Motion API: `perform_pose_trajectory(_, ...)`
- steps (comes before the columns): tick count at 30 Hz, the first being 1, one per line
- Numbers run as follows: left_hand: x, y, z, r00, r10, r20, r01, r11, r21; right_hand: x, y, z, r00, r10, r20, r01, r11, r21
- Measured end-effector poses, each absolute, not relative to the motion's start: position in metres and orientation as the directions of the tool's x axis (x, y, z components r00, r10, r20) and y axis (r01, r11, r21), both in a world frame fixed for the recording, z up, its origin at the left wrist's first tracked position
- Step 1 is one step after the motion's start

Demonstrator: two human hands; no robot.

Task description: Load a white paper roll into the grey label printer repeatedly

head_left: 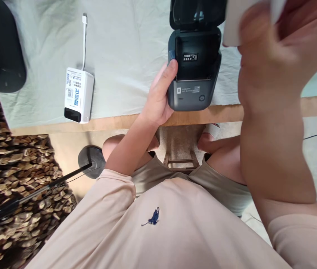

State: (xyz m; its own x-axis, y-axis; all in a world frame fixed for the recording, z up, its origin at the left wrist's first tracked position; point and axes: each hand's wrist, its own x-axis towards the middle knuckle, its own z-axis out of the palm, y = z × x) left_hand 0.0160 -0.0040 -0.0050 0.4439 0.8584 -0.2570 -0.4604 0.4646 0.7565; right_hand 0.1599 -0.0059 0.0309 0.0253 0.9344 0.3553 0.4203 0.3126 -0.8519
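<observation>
A dark grey handheld label printer stands at the table's near edge, its lid flipped up and away from me. Its roll compartment shows a small white printed sticker and looks bare inside. My left hand grips the printer's left side, thumb along the rim. Close to the camera at the upper right, my right hand is closed around a white object. Blur and the frame edge hide what that object is; it is beside the printer's lid, apart from the compartment.
A white power bank with a short white cable lies on the pale green tablecloth to the left. A black rounded object sits at the upper left corner. Below it are stacked firewood and a black stand on the floor.
</observation>
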Motion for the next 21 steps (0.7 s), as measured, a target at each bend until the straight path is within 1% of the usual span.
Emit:
perform_pose_trajectory(1,0.016,-0.004,-0.004,0.448,0.855,-0.26,-0.468,0.473,0.747,0.156,-0.007,0.03,0.033,0.899,0.436,0.526,0.355,-0.773)
perform_pose_trajectory(2,0.016,-0.004,-0.004,0.449,0.855,-0.259,-0.478,0.474,0.739,0.153,-0.008,0.029,0.0,0.873,0.489,0.636,0.377,-0.673)
perform_pose_trajectory(3,0.016,-0.004,-0.003,0.45,0.857,-0.251,-0.489,0.472,0.734,0.151,-0.009,0.029,-0.055,0.863,0.501,0.724,0.38,-0.576)
perform_pose_trajectory(4,0.017,-0.004,-0.002,0.449,0.86,-0.243,-0.498,0.466,0.731,0.15,-0.01,0.028,-0.116,0.874,0.472,0.778,0.375,-0.504)
perform_pose_trajectory(6,0.018,-0.005,-0.001,0.445,0.867,-0.223,-0.507,0.449,0.736,0.149,-0.011,0.027,-0.157,0.889,0.431,0.832,0.354,-0.428)
perform_pose_trajectory(11,0.021,-0.007,0.0,0.44,0.883,-0.164,-0.461,0.379,0.803,0.152,-0.009,0.022,-0.13,0.917,0.378,0.867,0.29,-0.405)
perform_pose_trajectory(13,0.021,-0.007,0.0,0.438,0.881,-0.181,-0.449,0.388,0.805,0.153,-0.007,0.019,-0.13,0.928,0.35,0.872,0.275,-0.406)
perform_pose_trajectory(16,0.02,-0.007,-0.001,0.414,0.881,-0.229,-0.464,0.42,0.78,0.157,-0.005,0.015,-0.17,0.93,0.325,0.852,0.305,-0.425)
perform_pose_trajectory(21,0.02,-0.006,-0.003,0.42,0.882,-0.213,-0.527,0.428,0.734,0.158,-0.005,0.013,-0.168,0.891,0.422,0.817,0.366,-0.446)
